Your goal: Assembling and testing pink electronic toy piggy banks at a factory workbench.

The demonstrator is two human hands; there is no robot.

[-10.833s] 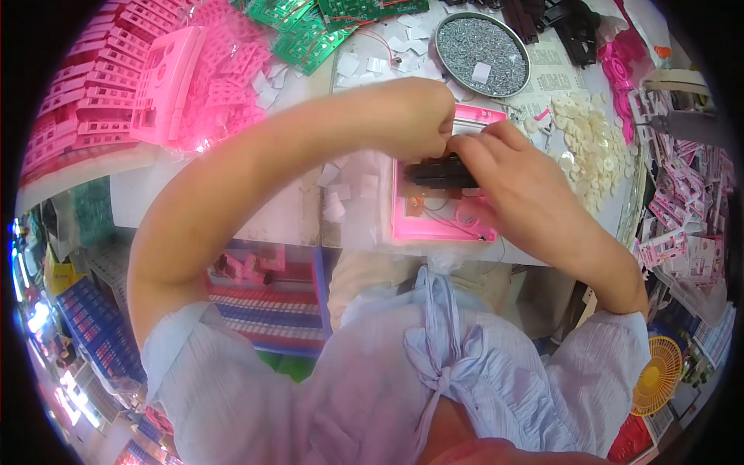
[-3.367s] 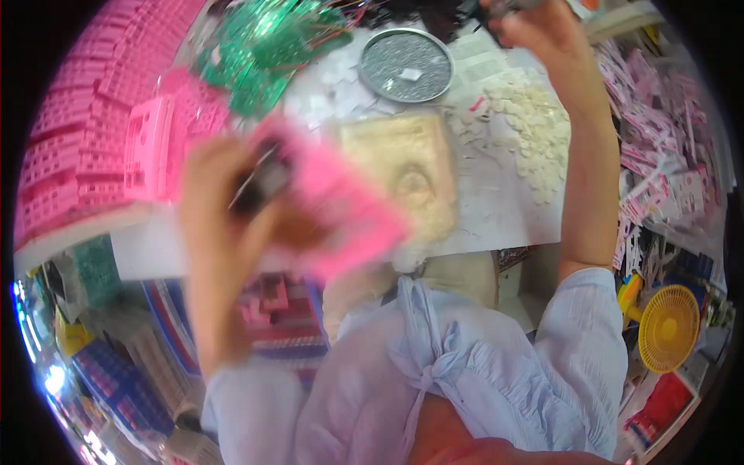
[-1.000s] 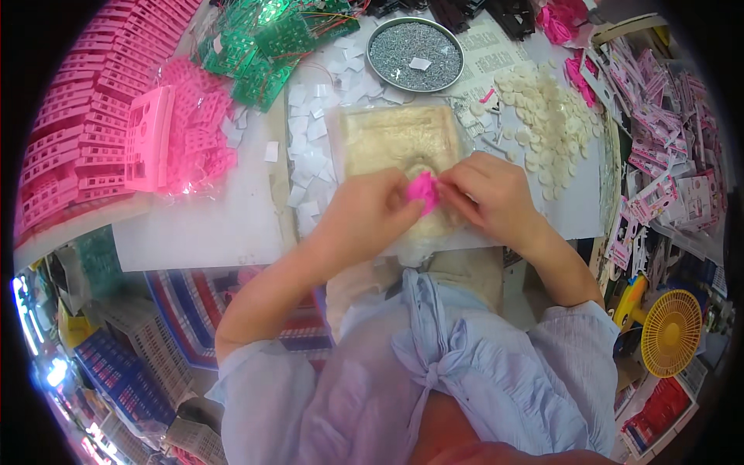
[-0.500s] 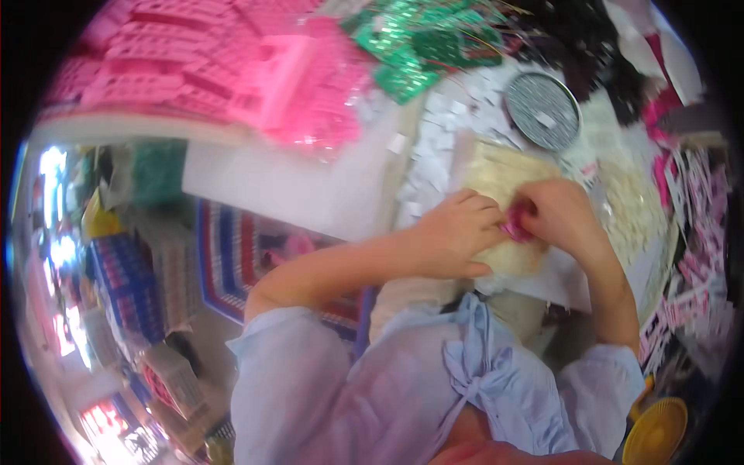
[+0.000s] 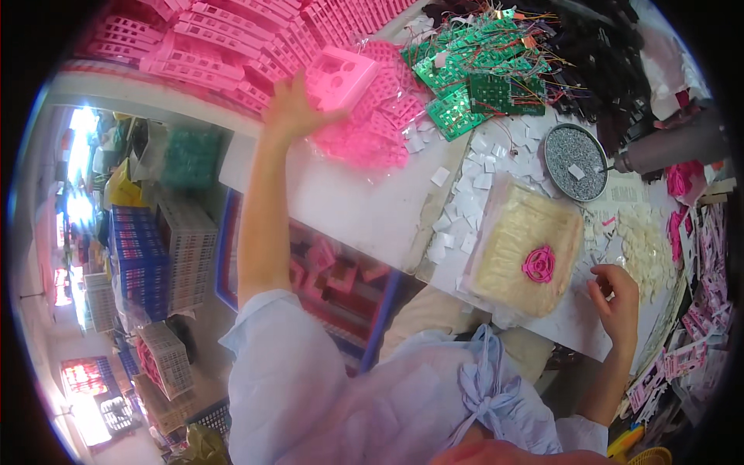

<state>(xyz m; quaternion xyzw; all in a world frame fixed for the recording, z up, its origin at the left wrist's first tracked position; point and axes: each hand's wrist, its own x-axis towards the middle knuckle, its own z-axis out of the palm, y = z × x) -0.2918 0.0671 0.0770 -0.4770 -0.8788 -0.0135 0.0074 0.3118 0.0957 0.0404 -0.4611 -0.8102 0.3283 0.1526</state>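
My left hand (image 5: 298,112) is stretched out to the far left, its fingers spread beside a pink plastic casing (image 5: 342,77) with round holes. That casing lies on a clear bag of small pink parts (image 5: 395,112). Nearer me, a pink round openwork plastic part (image 5: 538,264) rests on a cream-coloured pad (image 5: 527,221) wrapped in clear plastic. Just right of the pad hovers my right hand (image 5: 618,304), fingers loosely bent, thumb apart, nothing visible in it.
Stacked pink casings (image 5: 209,46) fill the far left. Green circuit boards (image 5: 480,77) with wires lie at the back. A round dish of small metal screws (image 5: 575,163) stands beside a dark power driver (image 5: 674,143). Cream pieces (image 5: 635,248) are heaped right; a blue crate (image 5: 380,325) sits below.
Both hands have come off the pad, leaving the pink round part on it. My left hand has swung far left to the pink casing; my right has drawn back toward me.
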